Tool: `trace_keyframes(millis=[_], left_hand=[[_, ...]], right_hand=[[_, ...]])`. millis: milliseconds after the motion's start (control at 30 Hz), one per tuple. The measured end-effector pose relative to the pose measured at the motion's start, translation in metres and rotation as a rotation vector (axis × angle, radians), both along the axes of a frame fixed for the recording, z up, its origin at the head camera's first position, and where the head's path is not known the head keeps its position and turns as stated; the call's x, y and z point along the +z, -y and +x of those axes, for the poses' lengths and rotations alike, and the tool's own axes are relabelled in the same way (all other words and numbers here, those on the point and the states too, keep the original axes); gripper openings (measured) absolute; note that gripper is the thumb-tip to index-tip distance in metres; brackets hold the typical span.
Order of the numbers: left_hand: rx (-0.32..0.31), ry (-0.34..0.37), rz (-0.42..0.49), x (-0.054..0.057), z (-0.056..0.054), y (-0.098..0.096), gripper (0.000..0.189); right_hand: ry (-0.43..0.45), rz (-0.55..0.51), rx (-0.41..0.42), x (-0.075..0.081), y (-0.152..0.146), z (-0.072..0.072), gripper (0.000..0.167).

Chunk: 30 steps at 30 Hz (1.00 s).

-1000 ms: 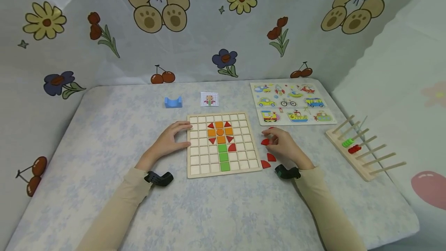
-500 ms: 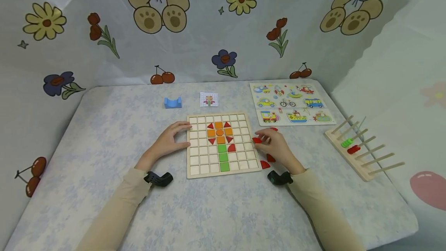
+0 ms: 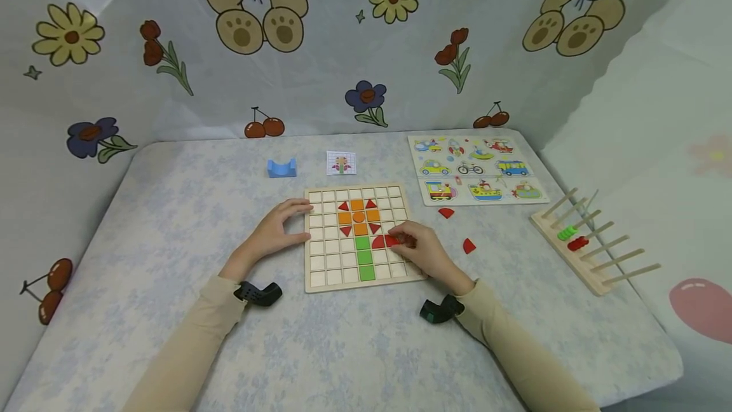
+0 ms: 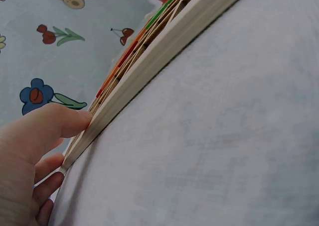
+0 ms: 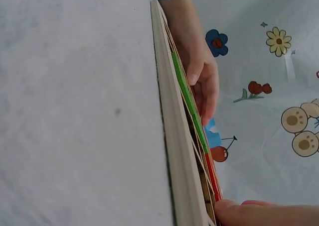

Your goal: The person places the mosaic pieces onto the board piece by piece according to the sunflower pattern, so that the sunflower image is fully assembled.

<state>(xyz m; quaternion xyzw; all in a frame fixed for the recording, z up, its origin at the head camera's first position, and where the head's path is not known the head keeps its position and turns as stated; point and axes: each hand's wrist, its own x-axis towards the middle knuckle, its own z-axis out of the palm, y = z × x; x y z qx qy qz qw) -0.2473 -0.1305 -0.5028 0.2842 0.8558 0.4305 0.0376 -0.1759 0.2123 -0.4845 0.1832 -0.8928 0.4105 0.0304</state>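
Observation:
A square wooden grid board [image 3: 333, 262] lies mid-table. On it are orange squares [image 3: 357, 205], an orange disc [image 3: 358, 217], red triangles [image 3: 370, 203], a column of green squares [image 3: 365, 257] and a red quarter-circle piece [image 3: 379, 242]. Over the cell to the right of that piece, my right hand [image 3: 426, 250] pinches another red quarter-circle piece [image 3: 391, 240] by its fingertips. At the board's left edge rests my left hand [image 3: 271, 234], its thumb [image 4: 75, 122] and fingers touching the rim without gripping. Seen from the right wrist, the right thumb [image 5: 229, 211] is down at the board's surface.
Loose red quarter-circle pieces [image 3: 469, 246] lie right of the board; the right hand may cover others. Behind stand a blue curved holder [image 3: 281, 168] and a pattern card [image 3: 341, 163]. A vehicle picture board [image 3: 479, 167] and a wooden peg rack [image 3: 595, 243] are at the right.
My right hand has moved left from the loose pieces onto the board, carrying a red quarter-circle piece. A loose red piece it used to cover now shows. The left hand has stayed put.

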Motion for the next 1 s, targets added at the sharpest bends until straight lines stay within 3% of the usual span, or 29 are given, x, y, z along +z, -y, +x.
trace_keyframes(millis=[167,233,367,500,767,1000], left_hand=[[0.001,0.006,0.007,-0.003,0.000,0.000,0.059],[0.002,0.005,0.008,-0.003,0.000,0.000,0.059],[0.002,-0.003,0.004,-0.003,-0.001,0.000,0.059],[0.002,-0.006,0.004,-0.001,-0.001,0.001,0.059],[0.015,-0.005,-0.002,-0.002,-0.001,0.001,0.059],[0.001,-0.010,0.005,-0.003,-0.001,0.000,0.060]], right_hand=[[0.004,-0.005,-0.026,0.005,-0.012,-0.003,0.024],[-0.027,0.009,-0.092,0.008,-0.024,-0.006,0.024],[-0.072,0.062,-0.306,0.011,-0.052,-0.014,0.026],[-0.034,0.086,-0.435,0.010,-0.071,-0.019,0.030],[-0.027,0.131,-0.399,0.000,-0.078,-0.029,0.034],[0.036,0.180,-0.246,0.007,-0.064,-0.020,0.040]])
